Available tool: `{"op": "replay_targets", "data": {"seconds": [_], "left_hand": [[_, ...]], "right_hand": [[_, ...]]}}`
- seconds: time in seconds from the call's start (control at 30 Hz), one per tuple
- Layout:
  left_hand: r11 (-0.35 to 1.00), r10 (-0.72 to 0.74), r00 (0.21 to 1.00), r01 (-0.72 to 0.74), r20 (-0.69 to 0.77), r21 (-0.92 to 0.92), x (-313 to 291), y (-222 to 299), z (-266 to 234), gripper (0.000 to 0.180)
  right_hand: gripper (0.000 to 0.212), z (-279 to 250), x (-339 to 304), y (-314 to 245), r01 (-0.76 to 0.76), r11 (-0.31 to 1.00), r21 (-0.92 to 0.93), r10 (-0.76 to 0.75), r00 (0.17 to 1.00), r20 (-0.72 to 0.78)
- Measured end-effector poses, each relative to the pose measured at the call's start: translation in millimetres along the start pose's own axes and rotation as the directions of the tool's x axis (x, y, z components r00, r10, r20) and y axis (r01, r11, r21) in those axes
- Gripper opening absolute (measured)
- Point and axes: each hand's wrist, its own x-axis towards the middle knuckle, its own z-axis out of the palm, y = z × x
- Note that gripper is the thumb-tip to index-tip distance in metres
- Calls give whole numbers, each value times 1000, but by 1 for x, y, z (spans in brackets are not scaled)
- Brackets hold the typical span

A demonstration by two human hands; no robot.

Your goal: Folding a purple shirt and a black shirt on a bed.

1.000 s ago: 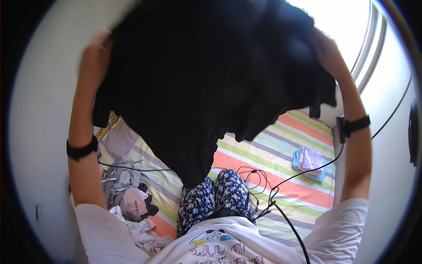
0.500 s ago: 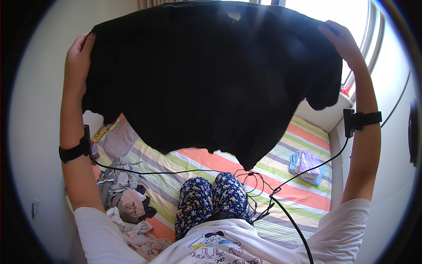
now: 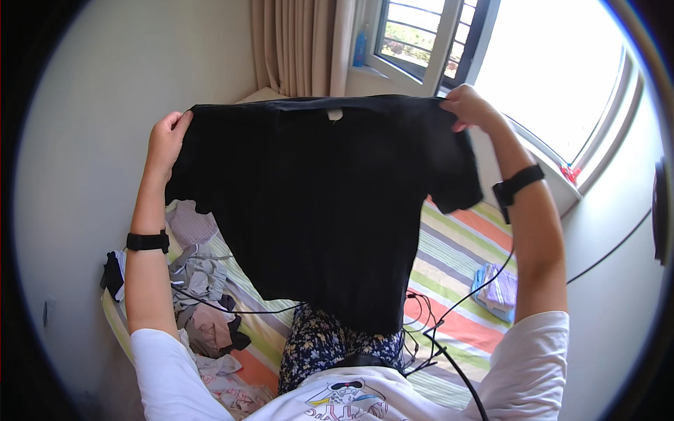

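Note:
A black short-sleeved T-shirt (image 3: 316, 189) hangs spread out in front of me, held up by its shoulders. My left hand (image 3: 168, 140) pinches its left shoulder between thumb and fingers. At the other shoulder, my right hand (image 3: 469, 109) grips the cloth the same way. A small white label (image 3: 335, 115) shows at the neckline between them. The shirt's lower hem droops over my lap, covering part of my dark floral trousers (image 3: 316, 351). Each forearm wears a black strap with a cable.
Striped bedding (image 3: 456, 252) lies beneath. Rumpled clothes (image 3: 210, 323) are heaped at my left; a folded lilac-and-blue stack (image 3: 497, 291) rests at my right. Black cables (image 3: 435, 337) loop beside my lap. Beyond stand a beige curtain (image 3: 302, 49) and an open window (image 3: 421, 42) with a blue bottle (image 3: 361, 45).
Both hands have come down and closer together, lowering the T-shirt. Its hem now hangs over my lap, and the curtain and window show above it.

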Motion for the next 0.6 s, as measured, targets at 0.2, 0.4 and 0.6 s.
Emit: {"op": "replay_targets", "data": {"seconds": [0.2,0.4,0.6], "left_hand": [[996,81,939,-85,-334,3,-8,43,-63,29],[994,107,935,-104,-339,29,-148,129,-23,12],[847,500,787,-357,361,-393,-232,150,176,27]], "right_hand": [[22,54,93,-47,276,855,439,-109,923,-369],[25,78,135,-3,484,617,621,-144,844,-516],[27,157,143,150,357,713,604,-27,874,-485]]}}
